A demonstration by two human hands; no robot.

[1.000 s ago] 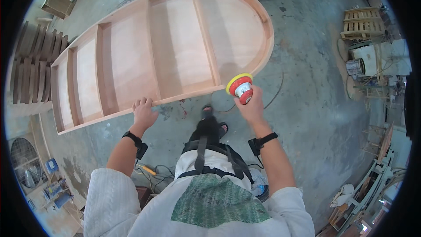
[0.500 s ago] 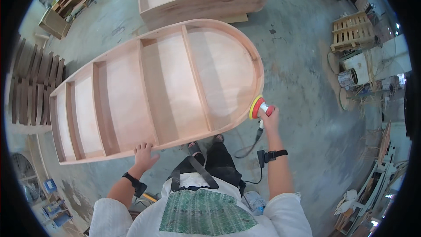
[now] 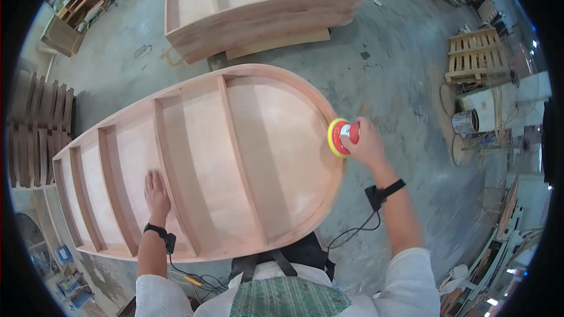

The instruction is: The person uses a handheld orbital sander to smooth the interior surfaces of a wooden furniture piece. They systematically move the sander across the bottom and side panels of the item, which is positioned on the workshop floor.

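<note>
In front of me lies a long, shallow wooden frame (image 3: 232, 158), rounded at its right end, with several cross slats dividing it into compartments. My right hand (image 3: 367, 142) is wrapped round a red handheld sander (image 3: 345, 134) with a yellow-edged pad. The pad is against the outer side of the rounded end, at its right. My left hand (image 3: 156, 195) lies flat inside one compartment, fingers stretched out, beside a slat. Both wrists carry black straps with small boxes and wires.
Beyond it stands a second, similar wooden frame (image 3: 258, 17) on a board. Stacked brown wooden pieces (image 3: 41, 126) are at the left. A wooden pallet (image 3: 477, 56) and a metal bucket (image 3: 465, 121) stand to the right. Cables hang near my waist.
The sander has moved up and slightly left along the rounded end. My left hand has gone from the near rim to the inside of a compartment. My view has shifted over the frame.
</note>
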